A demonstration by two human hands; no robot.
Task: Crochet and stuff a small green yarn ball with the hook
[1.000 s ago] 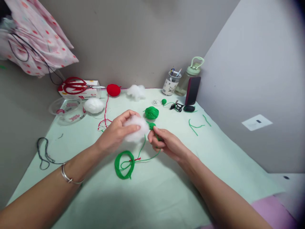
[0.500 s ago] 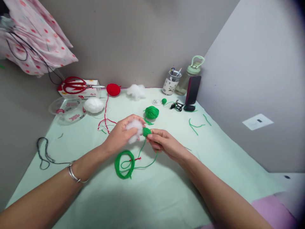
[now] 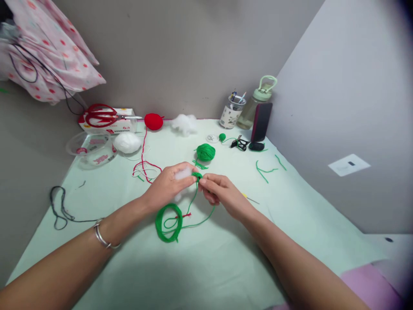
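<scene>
Between my two hands is a small green crocheted piece (image 3: 197,175) with a dark opening facing me. My left hand (image 3: 172,181) is closed around a tuft of white stuffing (image 3: 183,173), and its thumb and fingertips also touch the piece's left edge. My right hand (image 3: 219,187) pinches the piece's right edge between thumb and fingers. Green yarn runs down from the piece to a loose green yarn coil (image 3: 158,224) with a bit of red yarn at its side. Past my hands lies a ball of green yarn (image 3: 205,152).
Along the back stand a red yarn ball (image 3: 153,122), more white stuffing (image 3: 184,124), a pen cup (image 3: 229,114), a bottle (image 3: 250,110) and a phone (image 3: 261,122). Red scissors (image 3: 101,115) rest on a box at left. A yellow-handled tool (image 3: 250,198) lies beside my right wrist.
My left hand has closed further over the stuffing and its thumb has come onto the green piece. The piece has turned, so its opening shows now.
</scene>
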